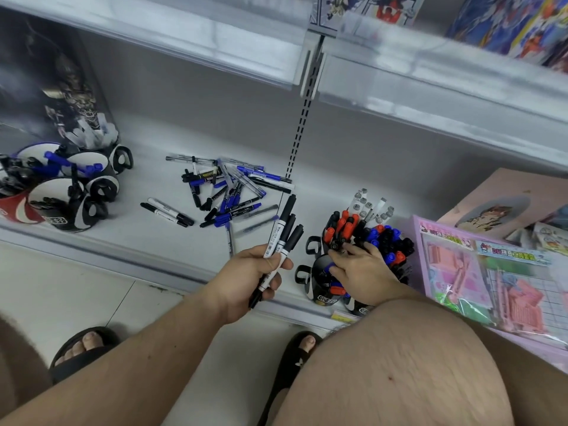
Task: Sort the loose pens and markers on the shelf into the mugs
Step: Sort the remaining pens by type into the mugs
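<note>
At the shelf's [172, 241] near edge, left hand [252, 278] clenches a bundle of black markers [284, 238] mid-barrel, light, stiff, slippery; right hand [362, 272] rests, fingers relaxed, on the crowded mugs [322, 281].

The right hand [358, 272] covers the tops of the near mugs [322, 287] on the right, so can't see what its fingertips touch. The red cup [15, 210] far left is cut off by the edge. Print on the black markers [284, 238] is too small to read, and the upper shelf boxes [507, 23] are blurry.
</note>
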A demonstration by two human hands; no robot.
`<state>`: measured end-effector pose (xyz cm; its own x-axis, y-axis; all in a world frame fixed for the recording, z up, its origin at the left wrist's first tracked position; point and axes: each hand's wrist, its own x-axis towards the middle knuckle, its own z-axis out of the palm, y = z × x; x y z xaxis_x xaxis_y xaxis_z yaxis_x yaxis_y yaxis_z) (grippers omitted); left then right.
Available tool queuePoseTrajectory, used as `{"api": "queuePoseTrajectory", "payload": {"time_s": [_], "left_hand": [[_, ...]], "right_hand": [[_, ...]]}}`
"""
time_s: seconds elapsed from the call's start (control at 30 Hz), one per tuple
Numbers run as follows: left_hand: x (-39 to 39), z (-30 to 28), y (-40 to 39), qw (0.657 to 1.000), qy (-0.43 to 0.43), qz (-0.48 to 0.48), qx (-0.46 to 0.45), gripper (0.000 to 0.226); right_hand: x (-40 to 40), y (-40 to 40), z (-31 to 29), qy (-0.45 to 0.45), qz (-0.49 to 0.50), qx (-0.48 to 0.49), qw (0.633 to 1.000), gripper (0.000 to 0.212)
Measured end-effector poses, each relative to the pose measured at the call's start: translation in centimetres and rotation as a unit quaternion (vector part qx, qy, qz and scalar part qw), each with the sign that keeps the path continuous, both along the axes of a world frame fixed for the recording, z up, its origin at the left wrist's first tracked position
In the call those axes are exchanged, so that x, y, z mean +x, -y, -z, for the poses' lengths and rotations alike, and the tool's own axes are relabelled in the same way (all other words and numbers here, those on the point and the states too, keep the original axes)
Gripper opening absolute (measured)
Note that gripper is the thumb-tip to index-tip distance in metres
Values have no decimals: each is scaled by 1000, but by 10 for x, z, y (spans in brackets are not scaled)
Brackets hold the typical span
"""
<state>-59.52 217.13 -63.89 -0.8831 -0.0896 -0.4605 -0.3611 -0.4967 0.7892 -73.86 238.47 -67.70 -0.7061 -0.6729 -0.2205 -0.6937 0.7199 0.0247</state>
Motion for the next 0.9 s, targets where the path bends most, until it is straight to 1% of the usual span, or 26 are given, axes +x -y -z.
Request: {"api": "queuePoseTrajectory", "payload": {"time_s": [0.03, 0.07, 0.1, 0.17, 0.2, 0.27, 0.3, 0.33, 0.4, 0.43, 0.5, 0.63, 0.7, 0.8, 0.9], "left_hand": [[0, -3, 0, 1000, -3, 4, 11, 14], [-1, -6, -1, 1000, -8, 11, 19, 15], [-1, -10, -1, 999, -15, 18, 25, 16], [-2, -18, -2, 998, -28, 29, 38, 19], [-3, -21, -3, 998, -34, 32, 46, 19], [-3, -26, -7, 996, -44, 38, 64, 19], [-3, -29, -9, 995, -49, 43, 73, 18], [-3, -31, -10, 994, -53, 49, 79, 17], [-3, -35, -14, 993, -61, 66, 78, 18], [-2, -37, -15, 992, -64, 73, 77, 20], [-1, -40, -15, 990, -63, 85, 92, 21], [4, -41, -9, 981, -43, 128, 140, 26], [5, -41, -8, 977, -38, 143, 153, 28], [6, -43, -11, 978, -39, 161, 128, 29], [3, -44, -15, 981, -32, 176, 71, 24]], "right_hand": [[1, 3, -13, 27, 6, -1, 1000, 49], [1, 6, -28, 61, 32, -35, 997, 47], [1, 11, -46, 95, 70, -94, 989, 44], [1, 26, -85, 136, 138, -221, 956, 35], [2, 34, -103, 160, 165, -267, 936, 31], [10, 47, -136, 245, 211, -331, 887, 22], [16, 52, -148, 288, 224, -345, 865, 19], [21, 56, -156, 321, 226, -342, 854, 20], [30, 62, -160, 365, 212, -317, 849, 25], [34, 65, -158, 375, 205, -315, 847, 24], [38, 65, -154, 367, 208, -333, 843, 24], [34, 55, -162, 323, 240, -378, 833, 41], [33, 49, -167, 306, 240, -383, 838, 45], [35, 46, -169, 303, 227, -380, 844, 43], [37, 50, -172, 313, 221, -380, 842, 26]]}}
